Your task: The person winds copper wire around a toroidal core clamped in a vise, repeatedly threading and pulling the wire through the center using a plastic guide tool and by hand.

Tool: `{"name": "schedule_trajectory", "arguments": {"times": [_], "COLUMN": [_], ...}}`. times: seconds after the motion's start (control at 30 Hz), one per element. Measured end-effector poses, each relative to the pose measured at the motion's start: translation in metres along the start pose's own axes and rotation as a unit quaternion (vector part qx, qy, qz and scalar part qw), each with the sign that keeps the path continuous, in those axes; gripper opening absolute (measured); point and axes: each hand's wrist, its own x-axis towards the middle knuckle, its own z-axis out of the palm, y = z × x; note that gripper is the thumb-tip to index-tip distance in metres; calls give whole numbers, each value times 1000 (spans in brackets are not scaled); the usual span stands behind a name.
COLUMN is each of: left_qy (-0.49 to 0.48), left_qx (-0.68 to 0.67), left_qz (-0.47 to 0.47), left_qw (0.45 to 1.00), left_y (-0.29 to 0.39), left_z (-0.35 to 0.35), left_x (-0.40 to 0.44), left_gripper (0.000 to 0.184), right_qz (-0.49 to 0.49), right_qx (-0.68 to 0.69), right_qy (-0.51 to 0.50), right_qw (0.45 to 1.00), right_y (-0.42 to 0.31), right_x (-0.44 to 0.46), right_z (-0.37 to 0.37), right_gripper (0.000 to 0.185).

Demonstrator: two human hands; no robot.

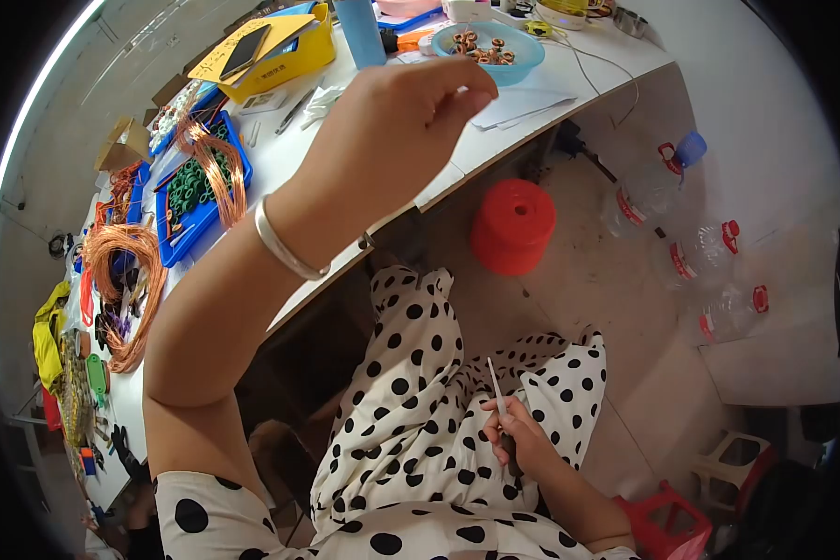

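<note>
Pinching a thin pale tool [497,390] in right fingers [497,436], lower centre, and showing left fingers [471,78] curled, upper centre, cannot tell if gripping.

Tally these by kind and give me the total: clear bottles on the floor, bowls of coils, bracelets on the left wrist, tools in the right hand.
Clear bottles: 3
Bowl of coils: 1
Bracelet: 1
Pale tool in the right hand: 1
Total: 6
</note>
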Motion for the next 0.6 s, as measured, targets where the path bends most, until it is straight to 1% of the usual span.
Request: {"name": "schedule_trajectory", "arguments": {"times": [0.07, 0.1, 0.17, 0.2, 0.23, 0.27, 0.3, 0.33, 0.4, 0.43, 0.5, 0.53, 0.6], "left_qy": [-4, -6, 32, 52, 52, 109, 164, 164, 129, 129, 59, 58, 25], "left_qx": [-17, -18, -30, -35, -35, 69, 173, 172, 252, 251, 261, 260, 254], "left_qz": [-67, -67, -104, -124, -126, -63, 1, 1, -152, -150, -273, -272, -294], "left_qw": [998, 998, 994, 990, 990, 990, 971, 971, 947, 948, 924, 925, 921], "left_y": [-4, -6, -13, -17, -29, -50, -69, -87, -124, -135, -147, -150, -152], "left_z": [-1, 0, 0, -2, -3, -4, -5, -7, -7, -6, -1, 1, 5], "left_x": [5, 7, 9, 10, 12, 14, 11, 3, -16, -26, -49, -58, -74], "left_gripper": [17, 17, 13, 12, 12, 12, 12, 12, 13, 13, 14, 14, 16], "right_qz": [2, -16, -49, -47, -67, -88, -108, -108, -231, -233, -344, -344, -290], "right_qx": [-2, -39, -114, -113, -148, -182, -216, -215, -368, -367, -429, -429, -372], "right_qy": [16, 15, 13, 13, 9, 5, 1, 2, 33, 35, 47, 49, 9], "right_qw": [1000, 999, 992, 992, 987, 979, 970, 970, 900, 900, 834, 834, 882], "right_y": [0, -1, -3, -6, -13, -22, -31, -44, -72, -82, -102, -115, -140], "right_x": [0, 0, 1, 1, 2, 4, 6, 8, 22, 35, 60, 71, 84], "right_z": [-1, -1, -1, 1, 4, 8, 12, 19, 33, 38, 49, 60, 83], "right_gripper": [33, 33, 34, 34, 36, 37, 40, 40, 44, 44, 45, 45, 43]}}
